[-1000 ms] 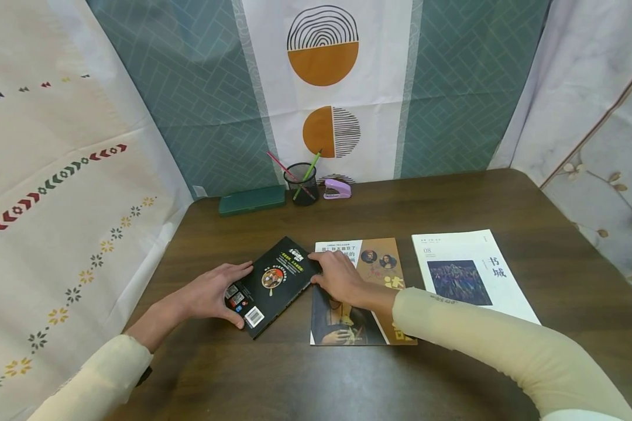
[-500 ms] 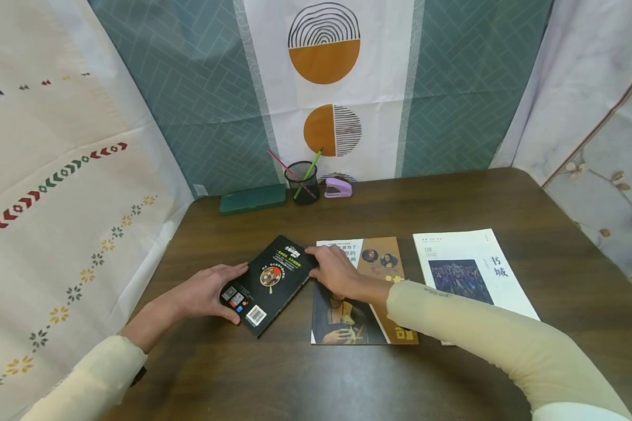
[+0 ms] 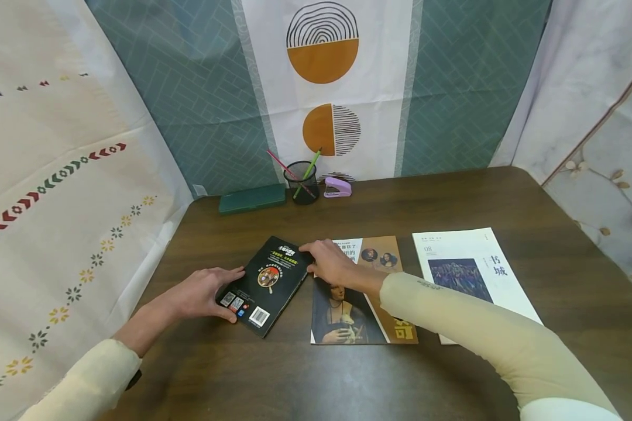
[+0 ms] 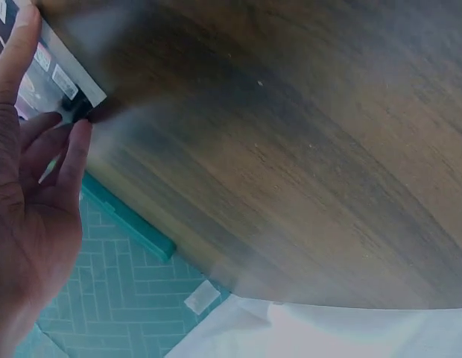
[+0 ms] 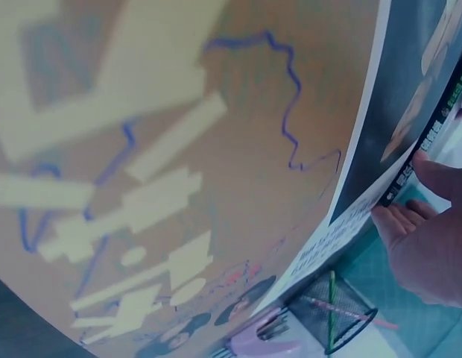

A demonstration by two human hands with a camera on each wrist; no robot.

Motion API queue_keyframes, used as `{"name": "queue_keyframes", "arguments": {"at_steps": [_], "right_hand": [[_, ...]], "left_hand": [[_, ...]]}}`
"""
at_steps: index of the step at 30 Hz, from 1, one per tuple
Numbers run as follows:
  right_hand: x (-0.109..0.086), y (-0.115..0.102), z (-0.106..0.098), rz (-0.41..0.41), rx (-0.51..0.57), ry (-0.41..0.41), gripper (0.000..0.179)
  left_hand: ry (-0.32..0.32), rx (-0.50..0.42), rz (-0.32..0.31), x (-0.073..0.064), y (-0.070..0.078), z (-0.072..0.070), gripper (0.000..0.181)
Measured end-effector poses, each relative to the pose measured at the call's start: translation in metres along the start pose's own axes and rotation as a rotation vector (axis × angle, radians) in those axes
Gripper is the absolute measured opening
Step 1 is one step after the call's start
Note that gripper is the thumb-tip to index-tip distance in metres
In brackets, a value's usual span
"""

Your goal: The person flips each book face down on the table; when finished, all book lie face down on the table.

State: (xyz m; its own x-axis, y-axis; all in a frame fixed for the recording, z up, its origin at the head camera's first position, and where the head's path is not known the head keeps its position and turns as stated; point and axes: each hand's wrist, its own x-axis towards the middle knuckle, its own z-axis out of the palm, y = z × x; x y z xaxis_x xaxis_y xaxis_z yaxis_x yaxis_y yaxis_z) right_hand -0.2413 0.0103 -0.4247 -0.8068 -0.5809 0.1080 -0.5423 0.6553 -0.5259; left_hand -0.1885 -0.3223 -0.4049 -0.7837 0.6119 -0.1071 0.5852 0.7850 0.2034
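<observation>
A black book (image 3: 271, 286) lies slanted at the left of the table, its printed cover with a barcode and a magnifier picture facing up. My left hand (image 3: 206, 292) holds its left side, the thumb near the lower corner; in the left wrist view the thumb lies over the cover (image 4: 48, 63) with the fingers at the edge. My right hand (image 3: 327, 262) pinches the upper right corner. In the right wrist view, thumb and fingers of that hand (image 5: 432, 231) are at the book's spine (image 5: 421, 156). The right hand and forearm partly cover a brown book (image 3: 387, 275) with a portrait.
A white book (image 3: 453, 245) lies to the right, partly under the right sleeve. Along the back edge stand a green case (image 3: 253, 199), a black mesh pen cup (image 3: 305, 192) with pencils and a purple stapler (image 3: 337, 187). Cloths hang behind and beside the table.
The black book has turned counterclockwise, its top corner shifting left and its lower corner right. Both hands have moved slightly left with it, keeping their hold.
</observation>
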Motion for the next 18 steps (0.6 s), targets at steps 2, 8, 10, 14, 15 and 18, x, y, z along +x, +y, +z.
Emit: {"name": "queue_keyframes", "arguments": {"at_steps": [2,8,10,14,15,18], "right_hand": [[0.003,0.001,-0.002,-0.005,-0.016,-0.02,0.049],[0.012,0.003,-0.007,-0.022,-0.031,-0.084,0.051],[0.014,0.003,-0.007,-0.032,-0.037,-0.106,0.051],[0.019,0.004,-0.006,-0.048,-0.07,-0.144,0.051],[0.02,0.004,-0.007,-0.05,-0.079,-0.149,0.051],[0.023,0.004,-0.007,-0.052,-0.082,-0.171,0.052]], "left_hand": [[0.009,0.018,0.01,0.0,0.002,0.001,0.105],[-0.004,0.038,-0.025,-0.004,0.008,-0.001,0.102],[-0.012,0.039,-0.041,-0.006,0.01,0.0,0.102],[-0.013,0.046,-0.048,-0.008,0.014,0.001,0.1],[-0.01,0.051,-0.047,-0.009,0.015,0.001,0.1],[-0.004,0.072,-0.035,-0.01,0.018,0.001,0.098]]}}
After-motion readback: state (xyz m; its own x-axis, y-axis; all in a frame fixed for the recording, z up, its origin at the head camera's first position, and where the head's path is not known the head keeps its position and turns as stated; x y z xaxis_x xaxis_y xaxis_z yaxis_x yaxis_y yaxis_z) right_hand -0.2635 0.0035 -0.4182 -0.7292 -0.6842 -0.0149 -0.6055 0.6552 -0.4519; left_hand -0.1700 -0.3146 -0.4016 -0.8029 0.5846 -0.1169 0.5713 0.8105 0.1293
